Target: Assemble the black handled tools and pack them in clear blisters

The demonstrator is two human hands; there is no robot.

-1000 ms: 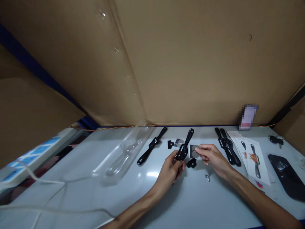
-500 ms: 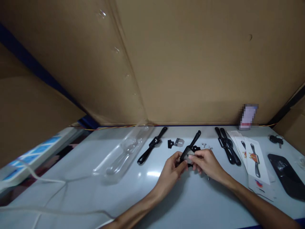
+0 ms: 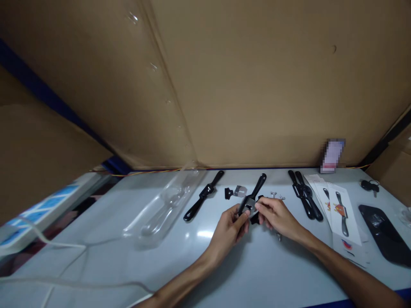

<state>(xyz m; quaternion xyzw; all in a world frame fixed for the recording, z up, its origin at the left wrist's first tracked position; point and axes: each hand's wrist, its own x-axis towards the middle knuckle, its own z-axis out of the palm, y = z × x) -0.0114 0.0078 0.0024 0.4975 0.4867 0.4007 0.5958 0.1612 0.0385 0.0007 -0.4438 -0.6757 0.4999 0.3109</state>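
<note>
My left hand (image 3: 228, 223) grips a black spokeshave (image 3: 257, 186) by its near handle and middle. A flat grey blade (image 3: 248, 204) with a dark slot lies against the spokeshave's middle, under my left thumb. My right hand (image 3: 276, 215) pinches the blade's right edge with thumb and forefinger. A black piece (image 3: 256, 219) shows below the right fingertips; whether they touch it I cannot tell. To the left lie a black cap piece (image 3: 228, 193) and another metal blade (image 3: 240, 191). Small wing screws (image 3: 273, 194) lie beyond my right hand.
Another spokeshave (image 3: 203, 196) and a clear plastic blister pack (image 3: 163, 205) lie left. To the right are two more spokeshaves (image 3: 305, 195), printed cards (image 3: 344, 214), a black phone-like slab (image 3: 383, 233) and keys (image 3: 369, 185). A cardboard wall (image 3: 257, 85) rises behind. White cables (image 3: 73, 282) cross the left front.
The spokeshave has tilted and shifted slightly left in my hands. My right fingers have moved from over the blade's face to its right edge, so its slot now shows.
</note>
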